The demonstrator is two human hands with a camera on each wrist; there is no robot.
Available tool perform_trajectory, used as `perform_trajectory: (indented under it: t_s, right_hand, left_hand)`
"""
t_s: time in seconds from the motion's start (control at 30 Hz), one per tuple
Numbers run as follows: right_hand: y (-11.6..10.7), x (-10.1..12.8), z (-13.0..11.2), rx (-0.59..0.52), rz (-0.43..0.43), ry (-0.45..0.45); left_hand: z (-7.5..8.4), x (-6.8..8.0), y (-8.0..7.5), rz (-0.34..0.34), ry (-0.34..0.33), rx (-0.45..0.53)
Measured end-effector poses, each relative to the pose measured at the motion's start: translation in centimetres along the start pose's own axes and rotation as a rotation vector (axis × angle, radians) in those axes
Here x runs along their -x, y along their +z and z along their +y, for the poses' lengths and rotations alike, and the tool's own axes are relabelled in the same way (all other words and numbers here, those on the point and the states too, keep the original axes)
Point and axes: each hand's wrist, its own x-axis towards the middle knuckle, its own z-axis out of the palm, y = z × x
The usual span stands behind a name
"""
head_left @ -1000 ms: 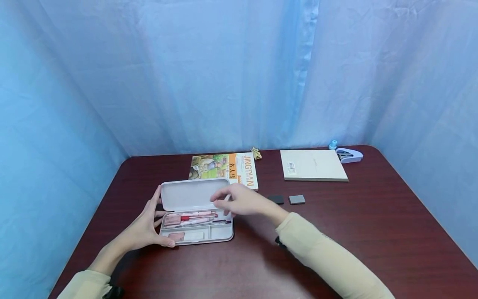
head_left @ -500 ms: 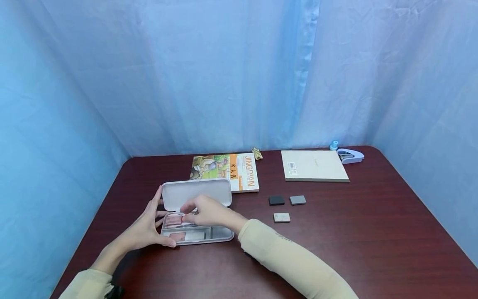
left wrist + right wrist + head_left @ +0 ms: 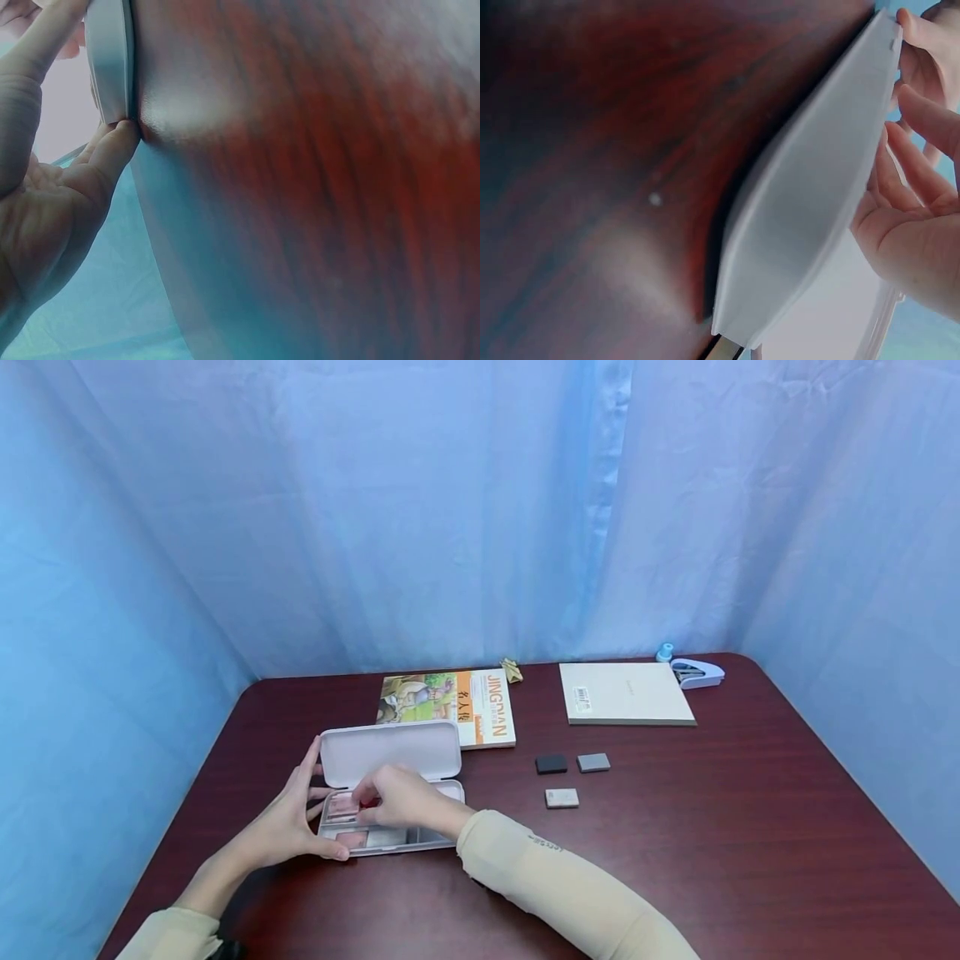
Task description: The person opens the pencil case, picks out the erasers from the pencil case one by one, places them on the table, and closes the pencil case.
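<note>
An open white pencil case [image 3: 442, 838] lies on the dark red table [image 3: 675, 860] at the front left, its lid [image 3: 390, 750] tilted up at the back. Pens and pink erasers lie in its tray. My left hand [image 3: 288, 827] rests against the case's left end, fingers straight along the side and thumb at the front corner; the left wrist view shows that thumb [image 3: 112, 150] touching the case's edge [image 3: 112, 60]. My right hand [image 3: 397, 797] reaches into the tray with fingers curled, fingertips pinching a red pen [image 3: 366, 805]. The right wrist view shows the case's underside [image 3: 810, 217].
Behind the case lies a picture book [image 3: 450, 703]. Three small erasers, dark [image 3: 551, 764], grey [image 3: 593, 762] and pale [image 3: 562, 797], lie to its right. A cream notebook [image 3: 626, 693], a stapler [image 3: 697, 673] and a scrap of paper [image 3: 512, 670] sit at the back. Blue curtains surround the table.
My right hand moved left from above the case's right side down into the tray and curled onto the pens. The left hand stayed at the case's left end.
</note>
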Motion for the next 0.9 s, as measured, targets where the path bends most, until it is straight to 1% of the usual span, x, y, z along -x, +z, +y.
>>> perform_trajectory:
  t_s: [0.27,0.37,0.5,0.7,0.83,0.9]
  right_hand:
    - [0.8,-0.4,-0.3,0.01,0.003,0.015]
    - [1.1,-0.5,-0.7,0.024,0.011,0.042]
    - [1.3,-0.6,-1.1,0.049,0.038,0.101]
    - [1.5,-0.6,-1.4,0.074,0.071,0.152]
    - [1.9,-0.6,-1.4,0.095,0.079,0.166]
    - [2.0,-0.5,-1.3,0.103,0.091,0.161]
  left_hand:
    - [0.1,0.1,0.0,0.0,-0.006,0.002]
    - [0.1,0.1,0.0,-0.005,-0.011,-0.001]
    - [0.2,0.0,-0.1,-0.005,-0.014,-0.007]
    - [0.3,-0.1,-0.1,0.002,-0.023,0.005]
    - [0.4,0.0,0.1,-0.002,-0.046,-0.011]
    - [0.4,-0.1,0.1,0.002,-0.042,-0.009]
